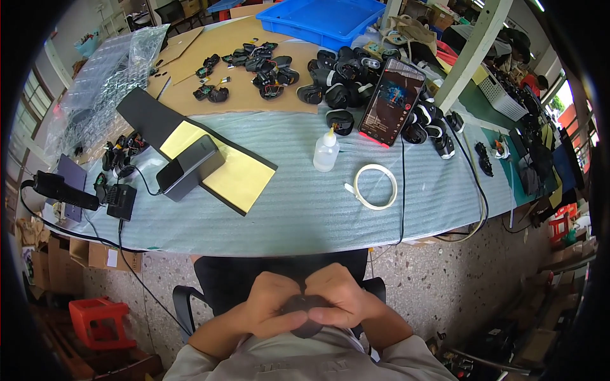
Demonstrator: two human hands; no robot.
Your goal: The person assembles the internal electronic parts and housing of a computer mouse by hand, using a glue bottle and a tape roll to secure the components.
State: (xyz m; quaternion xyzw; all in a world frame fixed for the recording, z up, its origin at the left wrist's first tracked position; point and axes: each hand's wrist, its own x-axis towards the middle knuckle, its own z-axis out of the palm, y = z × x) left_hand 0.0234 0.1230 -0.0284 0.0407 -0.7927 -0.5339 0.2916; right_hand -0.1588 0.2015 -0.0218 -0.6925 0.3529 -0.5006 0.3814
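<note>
Close to my chest, above the chair, my left hand (272, 306) and my right hand (338, 297) meet around a dark, rounded object (307, 327). Both thumbs press on it from my side, and the fingers curl over it. Its exact kind cannot be made out, since the hands cover much of it. On the table beyond lie a clear squeeze bottle (326, 155) with a yellowish nozzle and a white ring-shaped coil (375, 187). Neither hand touches the table.
A lit phone (393, 101) leans upright before a pile of black rounded devices (343, 79). Wired parts (270, 70) lie on cardboard. A dark box (190, 167) rests on yellow sheets (240, 180). Far back is a blue tray (321, 19); cables hang off the table edge.
</note>
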